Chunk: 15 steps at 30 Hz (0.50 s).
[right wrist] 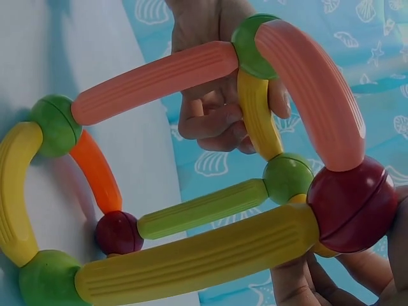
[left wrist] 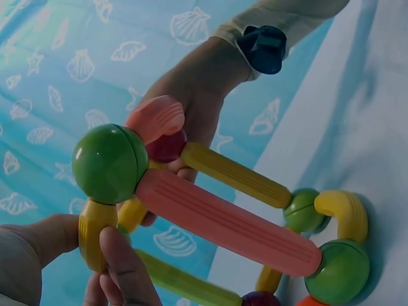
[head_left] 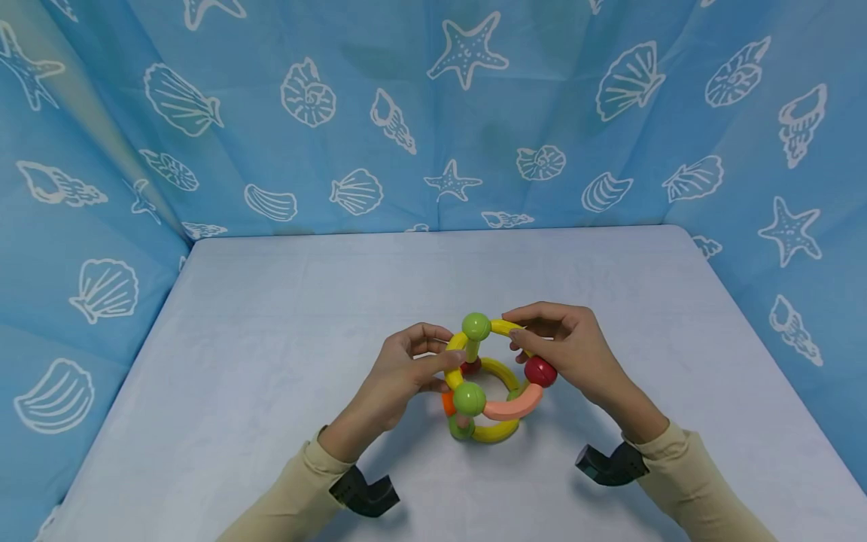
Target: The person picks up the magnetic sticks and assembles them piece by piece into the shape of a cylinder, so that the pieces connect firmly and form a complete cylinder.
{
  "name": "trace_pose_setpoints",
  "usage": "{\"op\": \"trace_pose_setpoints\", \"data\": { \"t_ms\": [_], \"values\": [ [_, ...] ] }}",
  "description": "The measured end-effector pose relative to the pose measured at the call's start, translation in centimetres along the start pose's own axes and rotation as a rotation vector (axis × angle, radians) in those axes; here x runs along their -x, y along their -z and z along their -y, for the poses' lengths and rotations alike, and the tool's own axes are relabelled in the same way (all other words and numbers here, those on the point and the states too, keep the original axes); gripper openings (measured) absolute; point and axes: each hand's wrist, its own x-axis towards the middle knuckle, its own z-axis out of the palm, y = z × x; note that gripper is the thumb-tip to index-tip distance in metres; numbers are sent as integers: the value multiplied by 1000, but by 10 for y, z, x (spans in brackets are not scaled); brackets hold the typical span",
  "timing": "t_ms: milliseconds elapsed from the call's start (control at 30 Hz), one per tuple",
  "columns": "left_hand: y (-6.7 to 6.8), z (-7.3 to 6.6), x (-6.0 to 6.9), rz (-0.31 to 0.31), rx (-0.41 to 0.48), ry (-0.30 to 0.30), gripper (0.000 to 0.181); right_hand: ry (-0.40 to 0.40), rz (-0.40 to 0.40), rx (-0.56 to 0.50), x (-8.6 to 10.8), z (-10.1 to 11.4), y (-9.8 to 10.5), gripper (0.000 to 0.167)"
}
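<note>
A toy frame of ribbed rods and balls, two rings joined by straight rods, stands upright on the table. On its upper ring, my left hand pinches the left yellow curved rod between thumb and fingers. My right hand grips the right yellow curved rod, beside a dark red ball. A pink curved rod spans the near side from that ball to a green ball. Below, the lower ring has yellow curved rods and an orange rod.
A white-covered table lies under the toy. Behind it and along the sides hangs a blue curtain with white shells and starfish. Each wrist wears a black camera mount.
</note>
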Motion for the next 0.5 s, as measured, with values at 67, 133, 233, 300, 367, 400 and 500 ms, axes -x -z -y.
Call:
{"op": "trace_pose_setpoints", "data": {
  "t_ms": [67, 133, 233, 300, 367, 400, 500],
  "values": [
    [1, -1, 0, -2, -5, 3, 39, 1, 1, -6, 0, 0, -1, 24],
    [2, -2, 0, -3, -11, 7, 40, -3, 3, -10, 0, 0, -1, 24],
    [5, -3, -2, -10, -15, 9, 39, -5, 2, -6, 0, 0, -2, 23],
    [6, -3, -3, -14, -15, 13, 38, -9, 1, -1, 0, 1, -3, 23],
    [8, -3, -4, -19, -13, 11, 36, -10, 0, 5, 0, 2, -3, 23],
    [9, -4, -5, -21, -13, 9, 36, -11, 0, 9, 0, 2, -3, 23],
    [11, -4, -6, -22, -23, 2, 35, -17, -3, 17, 1, 3, -3, 24]
  ]
}}
